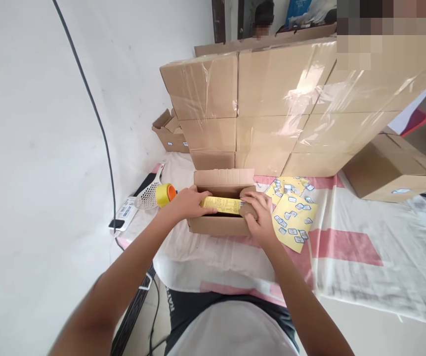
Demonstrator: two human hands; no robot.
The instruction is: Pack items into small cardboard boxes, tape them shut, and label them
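Note:
A small open cardboard box point(218, 226) sits on the cloth-covered table before me, its back flap point(224, 177) raised. In its opening lies a long, narrow yellow printed box point(222, 204). My left hand point(194, 202) grips the yellow box's left end, thumb in front and fingers behind. At the other end my right hand point(260, 212) is closed around the cardboard box's right side flap point(248, 209), fingertips close to the yellow box. Whether they touch it I cannot tell. The cardboard box's inside is mostly hidden.
Stacked, taped cartons point(265, 109) wall off the back. Yellow sheets with white labels point(293, 222) lie at right, near a larger carton point(394, 168). Tape rolls point(164, 195), a white perforated scoop point(148, 195) and a black cable point(94, 106) are at left. A person point(264, 17) shows beyond.

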